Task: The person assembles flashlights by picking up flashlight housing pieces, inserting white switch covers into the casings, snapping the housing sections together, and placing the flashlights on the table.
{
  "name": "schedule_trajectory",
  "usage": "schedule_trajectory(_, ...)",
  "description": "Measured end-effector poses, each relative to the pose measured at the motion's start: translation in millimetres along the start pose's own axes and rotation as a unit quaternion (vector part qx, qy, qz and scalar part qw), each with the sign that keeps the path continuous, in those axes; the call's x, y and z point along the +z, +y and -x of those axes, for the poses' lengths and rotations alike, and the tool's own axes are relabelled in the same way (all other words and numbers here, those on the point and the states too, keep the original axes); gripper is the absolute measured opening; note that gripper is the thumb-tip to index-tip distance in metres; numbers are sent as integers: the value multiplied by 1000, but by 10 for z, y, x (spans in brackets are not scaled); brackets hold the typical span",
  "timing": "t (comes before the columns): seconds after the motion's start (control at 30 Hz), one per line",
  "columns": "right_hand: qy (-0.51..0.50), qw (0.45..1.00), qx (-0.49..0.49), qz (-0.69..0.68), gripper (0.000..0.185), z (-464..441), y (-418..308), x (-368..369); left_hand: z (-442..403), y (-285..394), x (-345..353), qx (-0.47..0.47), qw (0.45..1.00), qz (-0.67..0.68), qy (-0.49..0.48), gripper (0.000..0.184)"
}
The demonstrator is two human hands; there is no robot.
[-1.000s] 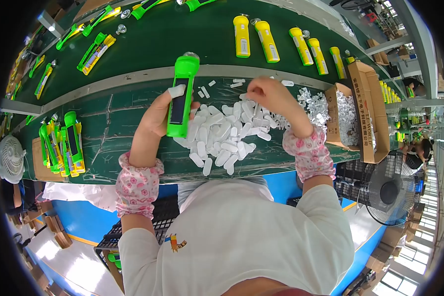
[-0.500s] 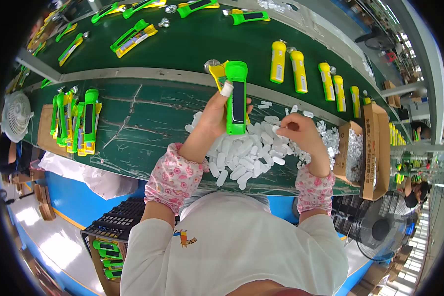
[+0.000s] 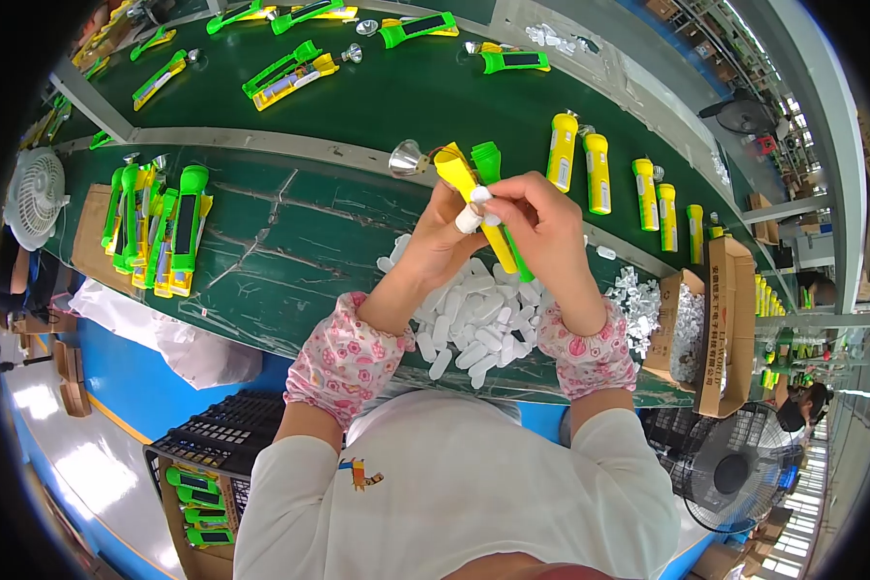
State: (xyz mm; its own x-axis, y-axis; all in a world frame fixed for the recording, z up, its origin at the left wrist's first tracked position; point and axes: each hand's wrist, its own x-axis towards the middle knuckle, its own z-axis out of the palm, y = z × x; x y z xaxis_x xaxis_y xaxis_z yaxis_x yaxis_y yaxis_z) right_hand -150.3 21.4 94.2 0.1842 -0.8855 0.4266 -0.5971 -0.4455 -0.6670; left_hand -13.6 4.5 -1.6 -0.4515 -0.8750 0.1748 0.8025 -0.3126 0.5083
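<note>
My left hand (image 3: pixel 433 242) is closed round a flashlight (image 3: pixel 453 170) whose yellow and green halves stand partly apart. A silver reflector (image 3: pixel 408 159) sticks out at its upper left. White wrapping (image 3: pixel 468 219) covers the tip of my left thumb. Over the yellow half, my right hand (image 3: pixel 547 224) pinches a small white plastic piece (image 3: pixel 481 194) against the casing; fingers partly hide the contact. Beneath both hands lies a heap of translucent oval plastic pieces (image 3: pixel 478 314) on the green table (image 3: pixel 251 251).
Several green-and-yellow flashlights (image 3: pixel 191 220) lie on cardboard at the left. Yellow flashlights (image 3: pixel 597 174) and opened ones (image 3: pixel 295 77) rest on the belt behind. At the right, a cardboard box (image 3: pixel 725 329) of small clear parts stands beside a loose pile (image 3: pixel 636 304). A black fan (image 3: pixel 730 472) stands below.
My right hand has risen from the heap to the flashlight with a white piece. The flashlight has turned in my left hand, so its yellow side now faces me.
</note>
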Motion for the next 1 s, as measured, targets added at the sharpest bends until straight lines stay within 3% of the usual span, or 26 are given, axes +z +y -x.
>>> schedule_trajectory(0.03,-16,1000,-1,4,17,13,14,-7,9,6,4,1,1000,-14,8,68)
schedule_trajectory(0.13,12,985,-126,113,26,43,51,-47,-17,-53,-81,17,1000,-18,20,61)
schedule_trajectory(0.17,-13,982,-109,153,44,127,-13,-139,-22,-54,-119,3,1000,-4,26,55)
schedule_trajectory(0.23,-14,991,-7,134,57,300,-46,-123,-40,22,-28,7,997,61,46,50)
schedule_trajectory(0.3,-82,991,107,24,70,439,53,-71,-45,12,-19,-3,993,91,80,40)
schedule_trajectory(0.4,-136,981,138,21,57,433,174,-84,-32,-80,3,35,980,-42,189,36)
schedule_trajectory(0.5,-61,997,47,30,44,365,312,-59,-28,14,13,21,984,17,174,30)
schedule_trajectory(0.6,-35,997,64,0,40,358,470,127,-50,77,68,33,984,45,167,28)
schedule_trajectory(0.63,-14,999,21,-26,41,371,507,234,-58,43,17,35,983,51,174,27)
schedule_trajectory(0.83,-4,1000,13,20,41,417,466,306,-35,34,-97,15,978,61,197,25)
schedule_trajectory(1.0,-6,978,98,-183,40,438,561,325,-39,65,-38,12,982,3,190,27)
